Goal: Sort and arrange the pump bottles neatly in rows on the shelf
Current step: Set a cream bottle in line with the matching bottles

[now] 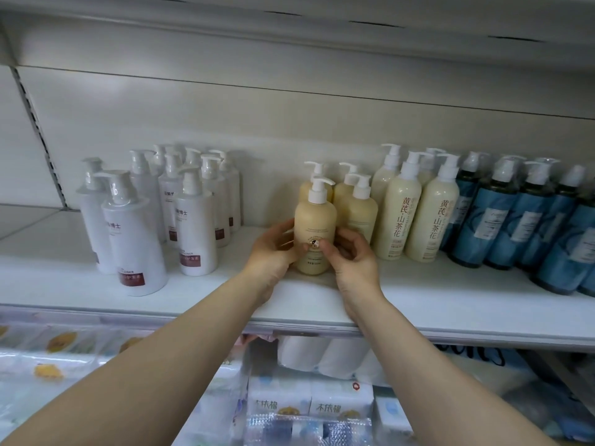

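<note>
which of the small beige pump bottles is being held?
The front small beige pump bottle, forward of the other three beige ones: left hand and right hand grip its sides.

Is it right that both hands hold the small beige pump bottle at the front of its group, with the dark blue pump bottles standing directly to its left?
Not quite. The head view shows both hands, left and right, on the small beige pump bottle, but the white pump bottles stand to its left; the dark blue pump bottles are far right.

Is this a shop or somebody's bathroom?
Most likely a shop. The long white shelf holds many identical pump bottles: white, cream and blue, and wrapped tissue packs sit stacked below.
</note>
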